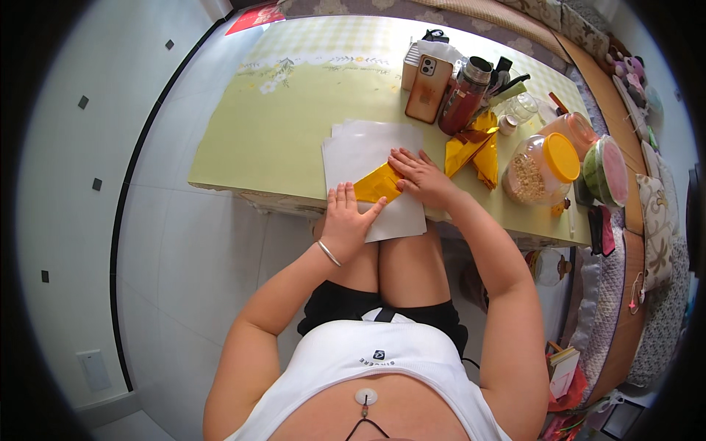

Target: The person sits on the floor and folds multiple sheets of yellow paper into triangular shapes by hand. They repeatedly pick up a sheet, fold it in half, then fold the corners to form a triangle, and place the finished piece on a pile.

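Observation:
A folded piece of gold foil paper (375, 184) lies on a stack of white paper sheets (360, 147) at the table's near edge. My left hand (348, 219) rests flat with fingers outstretched, its fingertips at the foil's left corner and the thumb along its lower edge. On the foil's right side lies my right hand (426, 179), fingers extended and pressing the paper down. Part of the foil is hidden under the right fingers. Just right of that hand stand folded gold foil pieces (474, 151).
A phone (429, 90) leans upright at the back, beside a red thermos (465, 95). To the right are a yellow-lidded jar (535, 173), a cut watermelon (605, 170) under wrap and a pink-lidded jar (572, 132). The yellow-green tablecloth (257, 140) extends left.

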